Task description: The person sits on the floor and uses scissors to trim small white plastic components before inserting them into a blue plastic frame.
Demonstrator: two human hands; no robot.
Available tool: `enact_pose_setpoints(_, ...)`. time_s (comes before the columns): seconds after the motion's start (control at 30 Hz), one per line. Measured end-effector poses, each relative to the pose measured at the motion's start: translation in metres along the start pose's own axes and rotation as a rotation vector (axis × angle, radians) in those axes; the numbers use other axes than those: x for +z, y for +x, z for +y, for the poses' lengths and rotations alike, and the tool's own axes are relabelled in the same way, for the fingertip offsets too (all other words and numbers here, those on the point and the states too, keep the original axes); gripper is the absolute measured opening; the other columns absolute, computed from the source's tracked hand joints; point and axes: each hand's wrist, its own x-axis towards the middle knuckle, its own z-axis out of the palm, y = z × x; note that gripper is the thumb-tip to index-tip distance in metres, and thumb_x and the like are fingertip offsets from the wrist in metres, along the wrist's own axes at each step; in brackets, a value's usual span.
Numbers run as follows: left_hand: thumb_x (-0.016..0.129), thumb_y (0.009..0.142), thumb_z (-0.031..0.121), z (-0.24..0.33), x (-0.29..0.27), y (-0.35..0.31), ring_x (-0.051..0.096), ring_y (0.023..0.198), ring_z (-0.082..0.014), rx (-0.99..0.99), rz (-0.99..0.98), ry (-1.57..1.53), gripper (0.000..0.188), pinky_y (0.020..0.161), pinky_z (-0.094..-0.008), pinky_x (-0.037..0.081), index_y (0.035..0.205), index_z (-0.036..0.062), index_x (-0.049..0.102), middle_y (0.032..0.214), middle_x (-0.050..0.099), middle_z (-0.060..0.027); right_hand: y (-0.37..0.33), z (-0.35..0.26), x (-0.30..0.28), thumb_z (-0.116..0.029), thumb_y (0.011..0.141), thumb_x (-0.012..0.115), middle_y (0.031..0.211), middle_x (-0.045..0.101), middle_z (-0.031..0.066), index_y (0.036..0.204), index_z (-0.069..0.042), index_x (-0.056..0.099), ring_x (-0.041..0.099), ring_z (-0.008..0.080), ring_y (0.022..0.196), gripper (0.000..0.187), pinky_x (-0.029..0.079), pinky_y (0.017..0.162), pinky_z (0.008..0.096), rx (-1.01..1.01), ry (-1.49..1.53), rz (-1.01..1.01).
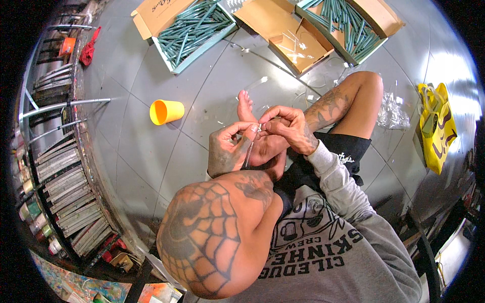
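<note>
My left hand (228, 148) and my right hand (291, 129) meet above my bare foot (245, 107). Both are closed, fingertips pinching a small white piece (259, 128) between them. A thin, pale strip (249, 154) hangs below the left fingers; whether it joins the white piece I cannot tell. Much of the left forearm is hidden behind a large rounded, tattooed bare shape, seemingly my raised left knee (202, 235). A grey sleeve (336, 174) covers my right forearm.
Beyond my hands stand two boxes (188, 64) (356, 55) of dark teal pen-like sticks, with an open cardboard box (303, 53) holding white bits between them. A yellow cup (166, 112) lies left. Rightward are a clear plastic bag (393, 112) and yellow bag (437, 129). A rack (73, 192) lines the left.
</note>
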Motion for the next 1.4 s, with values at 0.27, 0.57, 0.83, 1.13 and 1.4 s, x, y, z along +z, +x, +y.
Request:
enact_pose_setpoints(0.27,0.066,0.094,0.015,0.000,0.004,0.000,0.060,0.078,-0.0072,0.055,0.021,-0.012,0.019,0.070,-0.0236,0.048,0.098,-0.0028,0.072,0.085,0.071,-0.0080,0.001,-0.001,0.002,0.001,0.091,0.066,0.099,0.064,0.0091,0.100,0.005,0.062,0.065,0.0157,0.090,0.011,0.057,0.085,0.0315,-0.050,-0.023,-0.031)
enact_pose_setpoints(0.57,0.069,0.090,0.019,0.005,-0.006,0.006,0.053,0.074,-0.0212,0.425,-0.037,0.483,0.015,0.077,-0.0322,0.045,0.097,0.0061,0.075,0.086,0.072,-0.0041,0.002,-0.009,-0.001,0.003,0.089,0.066,0.100,0.061,0.0075,0.099,0.003,0.059,0.063,0.0155,0.095,0.013,0.054,0.087,0.0303,-0.048,-0.068,-0.172)
enact_pose_setpoints(0.83,0.070,0.089,0.018,0.011,-0.005,0.008,0.051,0.075,-0.0212,0.423,-0.059,0.483,0.015,0.075,-0.0325,0.045,0.096,0.0054,0.074,0.084,0.071,-0.0044,-0.002,-0.005,-0.006,-0.001,0.086,0.057,0.106,0.060,0.0117,0.105,0.004,0.056,0.061,0.0198,0.102,0.019,0.054,0.094,0.0398,-0.085,0.146,-0.232)
enact_pose_setpoints(1.13,0.071,0.089,0.018,0.008,-0.003,0.009,0.051,0.074,-0.0209,0.442,-0.045,0.456,0.015,0.076,-0.0318,0.044,0.096,0.0048,0.074,0.083,0.071,-0.0046,-0.002,-0.006,-0.006,-0.001,0.087,0.059,0.105,0.062,0.0117,0.103,0.004,0.058,0.064,0.0197,0.100,0.016,0.055,0.092,0.0373,-0.066,0.047,-0.167)
enact_pose_setpoints(1.4,0.071,0.087,0.016,0.007,-0.003,0.009,0.051,0.072,-0.0203,0.468,-0.015,0.457,0.014,0.074,-0.0319,0.043,0.095,0.0048,0.074,0.081,0.071,-0.0046,-0.003,-0.005,-0.003,0.005,0.086,0.060,0.099,0.065,0.0104,0.098,0.005,0.060,0.066,0.0162,0.091,0.012,0.055,0.086,0.0307,-0.080,-0.066,-0.058)
